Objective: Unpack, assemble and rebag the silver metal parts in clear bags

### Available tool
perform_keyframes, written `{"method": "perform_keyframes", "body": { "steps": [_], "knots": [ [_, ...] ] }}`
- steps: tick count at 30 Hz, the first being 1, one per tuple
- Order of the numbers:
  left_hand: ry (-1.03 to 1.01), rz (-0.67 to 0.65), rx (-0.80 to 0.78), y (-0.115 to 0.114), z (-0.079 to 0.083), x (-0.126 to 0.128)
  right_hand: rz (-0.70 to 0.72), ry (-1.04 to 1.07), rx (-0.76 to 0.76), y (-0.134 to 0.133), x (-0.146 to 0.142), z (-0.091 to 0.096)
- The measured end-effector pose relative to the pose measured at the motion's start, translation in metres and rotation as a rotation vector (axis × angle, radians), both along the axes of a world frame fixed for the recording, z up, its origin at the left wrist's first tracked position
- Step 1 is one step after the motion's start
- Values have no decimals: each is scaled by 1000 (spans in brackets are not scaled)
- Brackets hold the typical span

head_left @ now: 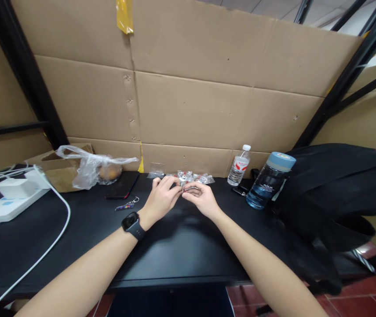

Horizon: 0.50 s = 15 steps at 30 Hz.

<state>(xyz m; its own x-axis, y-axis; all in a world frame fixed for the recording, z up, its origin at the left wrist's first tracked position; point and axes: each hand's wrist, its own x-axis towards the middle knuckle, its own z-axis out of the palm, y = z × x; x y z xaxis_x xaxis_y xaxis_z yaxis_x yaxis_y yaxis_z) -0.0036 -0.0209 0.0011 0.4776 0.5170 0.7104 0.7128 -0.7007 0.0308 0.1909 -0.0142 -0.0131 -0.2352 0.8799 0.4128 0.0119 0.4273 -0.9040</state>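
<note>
Over the middle of the black table, my left hand and my right hand meet fingertip to fingertip. Both are closed in a pinch around a small thin item with a bit of red and a metallic glint; the fingers cover most of it, so its kind does not show. Just behind the hands lie several small clear plastic packets with red bits inside. A flat clear bag is beyond my left hand. Left of that hand rests a keychain with a metal ring.
A dark phone, a plastic bag with round orange fruit and a white power strip with cables are on the left. To the right stand a water bottle, a blue-lidded bottle and a black backpack. Cardboard walls the back.
</note>
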Motion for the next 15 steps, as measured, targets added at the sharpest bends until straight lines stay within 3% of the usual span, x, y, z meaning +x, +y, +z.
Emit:
{"method": "perform_keyframes", "body": {
  "steps": [5,9,15],
  "knots": [
    [-15,10,-4,0,0,0,3,-59,84,3,4,-1],
    [-22,-13,-55,1,-2,2,-85,-255,201,2,6,-1],
    [-286,25,-333,4,-9,10,-168,-445,316,1,10,-1]
  ]
}}
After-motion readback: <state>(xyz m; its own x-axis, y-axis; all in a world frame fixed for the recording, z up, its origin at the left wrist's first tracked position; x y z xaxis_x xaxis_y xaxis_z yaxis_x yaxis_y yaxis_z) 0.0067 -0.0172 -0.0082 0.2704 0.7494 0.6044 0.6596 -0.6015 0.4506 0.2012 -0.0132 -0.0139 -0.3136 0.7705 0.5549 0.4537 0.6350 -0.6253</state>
